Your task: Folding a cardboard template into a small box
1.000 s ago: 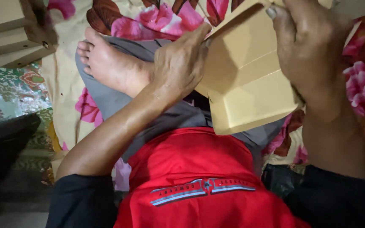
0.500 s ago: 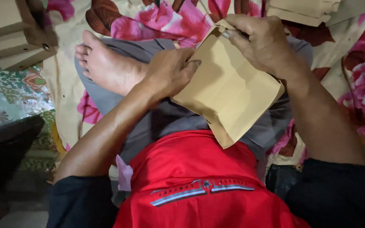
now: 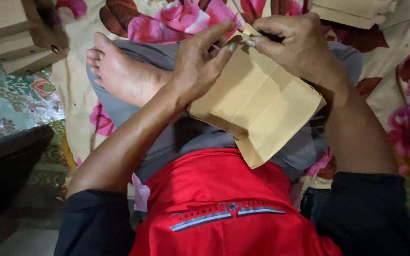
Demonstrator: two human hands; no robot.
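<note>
Pinching the top edge of the flattened brown paper bag (image 3: 257, 106) between them, left hand (image 3: 200, 61) and right hand (image 3: 295, 45) now sit closer together than half a second ago, fingers grasping it over the lap, bare foot (image 3: 122, 73) unmoved beside it.

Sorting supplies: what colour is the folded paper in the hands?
Plain tan-brown kraft with crease lines, no print: the folded paper, seen from the head camera.
</note>
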